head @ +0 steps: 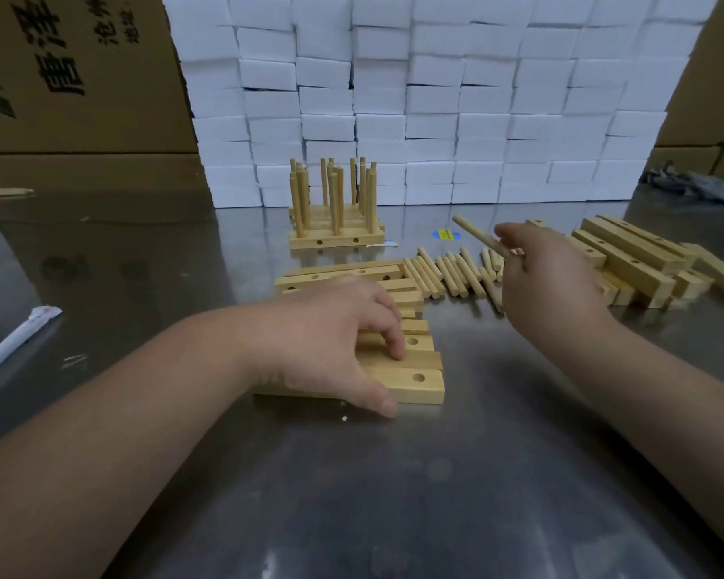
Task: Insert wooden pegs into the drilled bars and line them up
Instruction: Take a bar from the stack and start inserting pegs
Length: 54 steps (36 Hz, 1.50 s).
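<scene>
My left hand (331, 332) rests on a row of drilled wooden bars (419, 380) lying side by side in the middle of the table, with the thumb against the front bar's edge and a finger on top. Empty holes show near the bars' right ends. My right hand (548, 273) is raised over the loose pegs (448, 271) and pinches one wooden peg (473, 234) that points up and to the left. Further back stands a group of bars with several upright pegs (335, 202) in them.
A heap of unfilled drilled bars (640, 261) lies at the right. More bars (343, 275) lie behind my left hand. A wall of white foam blocks (435, 98) closes the back, with cardboard boxes (72, 77) at the left. A white wrapped stick (17, 342) lies far left.
</scene>
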Available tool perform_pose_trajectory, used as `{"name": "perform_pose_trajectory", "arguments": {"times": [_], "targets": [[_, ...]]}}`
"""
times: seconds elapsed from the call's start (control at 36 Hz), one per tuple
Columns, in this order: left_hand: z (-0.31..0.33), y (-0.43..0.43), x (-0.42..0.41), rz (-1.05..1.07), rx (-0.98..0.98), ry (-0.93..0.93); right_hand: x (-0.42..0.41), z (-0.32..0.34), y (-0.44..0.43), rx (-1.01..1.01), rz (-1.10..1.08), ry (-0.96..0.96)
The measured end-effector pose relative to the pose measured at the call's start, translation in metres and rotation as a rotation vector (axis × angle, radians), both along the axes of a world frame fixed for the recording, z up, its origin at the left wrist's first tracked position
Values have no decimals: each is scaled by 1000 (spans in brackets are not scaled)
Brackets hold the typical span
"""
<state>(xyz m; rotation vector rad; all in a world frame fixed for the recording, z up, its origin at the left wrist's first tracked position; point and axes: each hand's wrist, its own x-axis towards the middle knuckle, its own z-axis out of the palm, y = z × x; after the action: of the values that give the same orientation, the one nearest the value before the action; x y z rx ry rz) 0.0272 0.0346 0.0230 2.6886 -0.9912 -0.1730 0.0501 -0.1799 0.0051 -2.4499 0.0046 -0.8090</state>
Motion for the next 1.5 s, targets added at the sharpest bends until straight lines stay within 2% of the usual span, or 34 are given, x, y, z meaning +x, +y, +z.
{"name": "perform_pose_trajectory", "arguments": {"times": [0.11, 0.19, 0.31, 0.44, 0.61, 0.75, 0.89, 0.97, 1.03, 1.08, 1.17, 1.25, 1.5], "targets": [[-4, 3, 4, 25, 89, -17, 0, 0, 2, 87, 38, 19], [-7, 5, 6, 29, 60, -101, 1, -2, 2, 137, 70, 22], [-7, 4, 6, 96, -8, -113, 3, -5, 4, 161, 93, 34], [-5, 0, 3, 155, 1, -123, 1, -4, 7, 162, 101, 82], [-8, -4, 5, 207, 51, -263, 0, -5, 10, 191, 179, 166], [-7, -4, 4, 341, -252, -261, -5, -3, 11, 298, 229, 134], [6, -12, -2, 481, -752, -32, -9, -5, 13, 317, 238, 70], [20, -17, -3, 613, -1186, 241, -13, -5, 14, 313, 276, 18], [29, -18, -4, 656, -1330, 449, -15, -4, 13, 305, 324, -8], [34, -16, -6, 675, -1376, 618, -17, -4, 14, 309, 344, -10], [33, -12, -10, 711, -1401, 708, -17, -5, 15, 314, 328, 14], [26, -14, -12, 692, -1455, 686, -17, -5, 17, 340, 322, 26], [7, -21, -15, 443, -1441, 507, -30, 1, 21, 303, 460, 8]]}}
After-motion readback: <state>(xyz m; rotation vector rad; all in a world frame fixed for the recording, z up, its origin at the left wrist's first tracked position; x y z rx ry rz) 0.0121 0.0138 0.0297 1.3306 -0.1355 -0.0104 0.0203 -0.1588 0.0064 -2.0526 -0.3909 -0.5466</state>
